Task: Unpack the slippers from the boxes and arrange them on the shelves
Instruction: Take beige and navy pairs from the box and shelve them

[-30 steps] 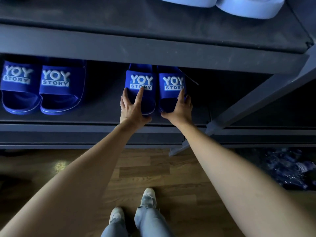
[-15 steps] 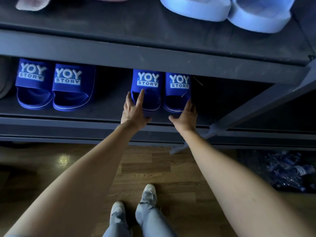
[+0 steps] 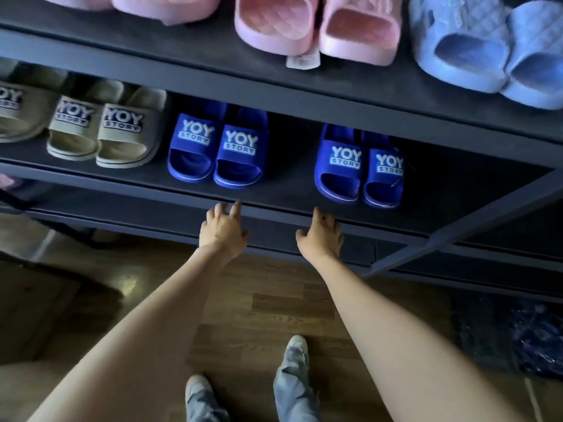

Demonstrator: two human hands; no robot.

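Observation:
A pair of dark blue slippers with a white "YOY STORY" logo stands side by side on the lower dark shelf, toes toward me. My left hand and my right hand hover in front of the shelf's front edge, apart from the pair, fingers loosely spread and holding nothing. A second identical blue pair stands further left on the same shelf. Beige slippers with the same logo stand to its left.
The upper shelf carries pink slippers and light blue slippers. A diagonal frame bar crosses at the right. Crumpled plastic wrapping lies on the wooden floor at right, a cardboard box at left. My feet stand below.
Both hands have let go of the right blue pair and drawn back to the shelf's front edge. The camera has tilted up and back, showing more shelves.

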